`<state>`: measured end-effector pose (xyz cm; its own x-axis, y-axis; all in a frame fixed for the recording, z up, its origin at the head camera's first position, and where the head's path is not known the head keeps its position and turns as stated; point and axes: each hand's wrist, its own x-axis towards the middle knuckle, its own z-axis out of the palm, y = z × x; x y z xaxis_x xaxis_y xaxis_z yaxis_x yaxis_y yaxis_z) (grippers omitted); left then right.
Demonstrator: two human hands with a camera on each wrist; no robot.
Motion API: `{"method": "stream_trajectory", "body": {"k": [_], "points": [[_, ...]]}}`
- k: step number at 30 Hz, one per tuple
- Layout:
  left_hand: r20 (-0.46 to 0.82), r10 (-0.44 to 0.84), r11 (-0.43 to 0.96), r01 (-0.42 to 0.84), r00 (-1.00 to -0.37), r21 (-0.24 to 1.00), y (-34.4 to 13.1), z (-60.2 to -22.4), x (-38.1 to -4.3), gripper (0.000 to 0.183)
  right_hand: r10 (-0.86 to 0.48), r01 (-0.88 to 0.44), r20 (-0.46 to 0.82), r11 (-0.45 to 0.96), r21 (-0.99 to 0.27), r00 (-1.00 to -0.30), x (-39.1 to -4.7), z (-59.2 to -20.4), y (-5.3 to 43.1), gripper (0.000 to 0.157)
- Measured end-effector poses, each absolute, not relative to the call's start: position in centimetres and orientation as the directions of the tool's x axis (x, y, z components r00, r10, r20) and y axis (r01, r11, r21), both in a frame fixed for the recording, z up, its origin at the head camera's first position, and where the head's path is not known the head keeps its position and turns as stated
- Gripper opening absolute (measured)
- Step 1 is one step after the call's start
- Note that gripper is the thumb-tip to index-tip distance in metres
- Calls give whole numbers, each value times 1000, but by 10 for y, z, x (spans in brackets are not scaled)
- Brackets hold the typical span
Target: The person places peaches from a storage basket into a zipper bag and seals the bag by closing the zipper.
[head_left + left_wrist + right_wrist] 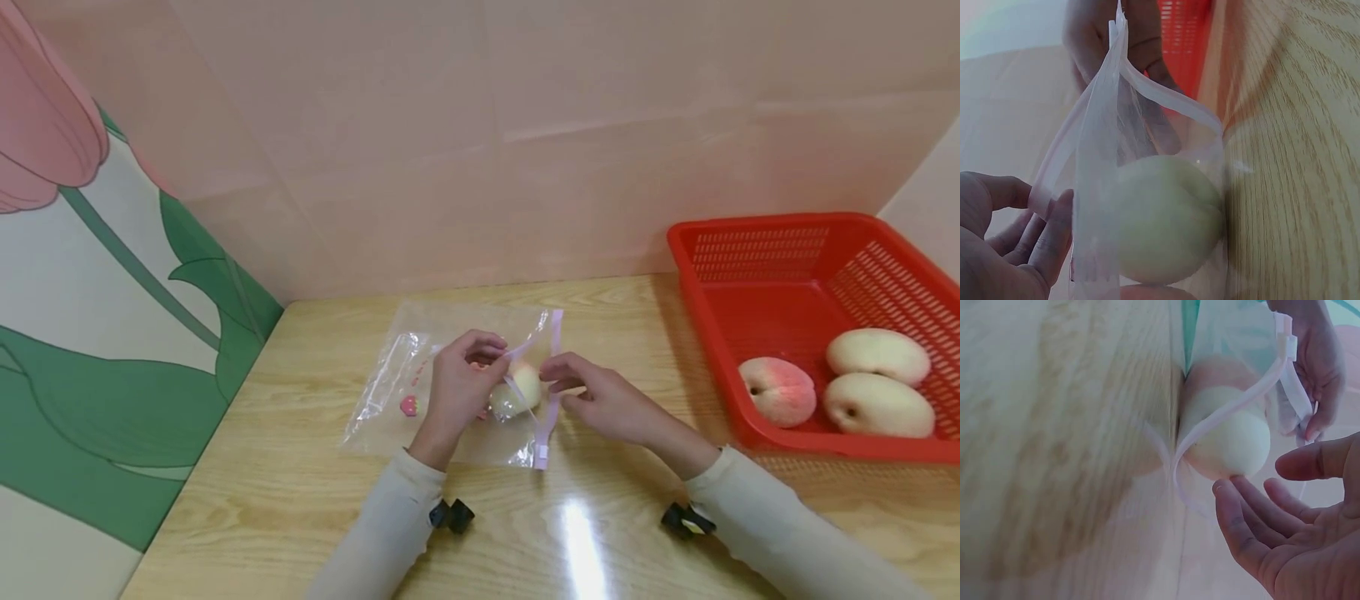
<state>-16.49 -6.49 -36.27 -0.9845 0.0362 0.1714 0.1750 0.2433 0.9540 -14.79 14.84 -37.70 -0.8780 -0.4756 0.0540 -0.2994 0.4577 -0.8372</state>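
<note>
A clear zip bag (pixel 465 325) with a lilac slider strip (pixel 556 333) lies on the wooden table, its mouth facing right. Inside it, close to the mouth, sits a pale peach (pixel 1169 219). Something pinkish (pixel 1222 372) shows behind that peach, partly hidden. My left hand (pixel 467 379) pinches the upper edge of the bag's mouth between thumb and fingers, lifting it so the mouth gapes. At the mouth, my right hand (pixel 603 398) has its fingers loosely bent and holds nothing. In the right wrist view, its fingertips (pixel 1225 486) are right beside the peach; whether they touch it I cannot tell.
To the right stands a red plastic basket (pixel 708 333) holding a pink-blushed peach (pixel 780 392) and two pale, elongated fruits (pixel 877 404). A pinkish wall (pixel 450 167) rises behind the table (pixel 285 467). A panel with painted tulips (pixel 97 400) borders the left side.
</note>
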Motion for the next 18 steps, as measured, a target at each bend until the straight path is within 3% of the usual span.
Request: {"method": "stream_trajectory", "body": {"k": [18], "points": [[186, 55, 245, 194, -981, 950, -65, -365, -166, 15, -604, -287, 24, 343, -894, -796, -144, -382, 145, 45]]}}
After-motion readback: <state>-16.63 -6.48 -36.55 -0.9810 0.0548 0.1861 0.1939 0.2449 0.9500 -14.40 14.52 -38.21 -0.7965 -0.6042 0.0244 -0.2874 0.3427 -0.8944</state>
